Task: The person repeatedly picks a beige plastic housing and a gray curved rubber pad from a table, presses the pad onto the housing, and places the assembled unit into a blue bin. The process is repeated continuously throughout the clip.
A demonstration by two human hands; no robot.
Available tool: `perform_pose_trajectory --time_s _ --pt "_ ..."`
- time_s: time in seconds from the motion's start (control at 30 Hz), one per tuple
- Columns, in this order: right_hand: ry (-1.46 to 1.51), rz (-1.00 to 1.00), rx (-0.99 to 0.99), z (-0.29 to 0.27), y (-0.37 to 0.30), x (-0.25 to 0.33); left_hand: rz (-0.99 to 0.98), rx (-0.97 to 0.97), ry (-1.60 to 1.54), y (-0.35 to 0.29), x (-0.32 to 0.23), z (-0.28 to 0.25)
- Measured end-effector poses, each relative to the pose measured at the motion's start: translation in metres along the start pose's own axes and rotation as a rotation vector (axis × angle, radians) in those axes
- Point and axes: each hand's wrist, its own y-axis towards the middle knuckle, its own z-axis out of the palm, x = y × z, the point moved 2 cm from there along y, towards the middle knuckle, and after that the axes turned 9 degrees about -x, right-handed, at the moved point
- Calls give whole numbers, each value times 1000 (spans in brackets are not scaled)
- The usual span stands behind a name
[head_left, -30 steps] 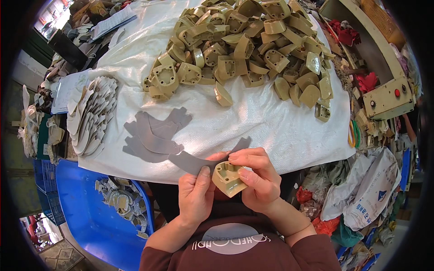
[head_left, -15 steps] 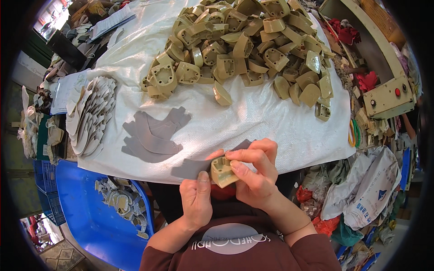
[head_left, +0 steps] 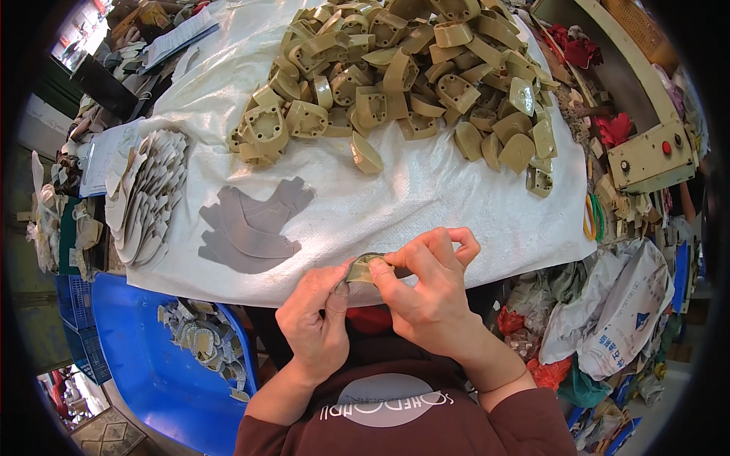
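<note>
Above the table's near edge, both my hands work on one olive-beige shoe heel (head_left: pixel 363 271). A thin grey curved cover piece (head_left: pixel 344 280) is bent around the heel's rim. My left hand (head_left: pixel 313 319) is closed, pinching the grey piece and heel at the left side. With thumb and fingers together, my right hand (head_left: pixel 430 296) pinches the heel and cover at the right. My fingers hide much of both. Several flat grey cover pieces (head_left: pixel 255 228) lie overlapped on the white sheet. Beyond them rises a large heap of similar heels (head_left: pixel 372 106), with a loose heel (head_left: pixel 366 153) at its near side.
A white woven sheet (head_left: pixel 449 213) covers the table. Pale curved pieces (head_left: pixel 146 197) stand stacked at the left. Below sits a blue tub (head_left: pixel 137 357) with grey-covered heels. At right are a beige machine's control box (head_left: pixel 652 158), rubber bands (head_left: pixel 595 216) and plastic bags (head_left: pixel 620 319).
The grey piece, earlier spread out flat behind the heel, is now folded around it. My left hand has moved up and left and closed on it; the heel has turned and moved slightly up.
</note>
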Motion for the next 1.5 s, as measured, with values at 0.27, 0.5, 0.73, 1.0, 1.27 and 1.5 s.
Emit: perform_pose_trajectory --time_s 0.27,0.5,0.73,1.0,1.27,1.5 --pt "258 60 -49 11 -3 -15 74 -25 36 -2 8 2" --pt "732 184 98 11 -6 -22 83 34 -240 9 11 7" --pt "625 65 177 5 0 -14 304 -33 -69 10 4 6" --pt "520 106 -40 9 0 -8 443 -50 40 12 7 -9" --pt "1132 764 147 19 -37 -13 371 -41 -70 18 -3 -20" --pt "1603 1021 -109 17 -33 -1 393 129 -179 7 -2 -12"
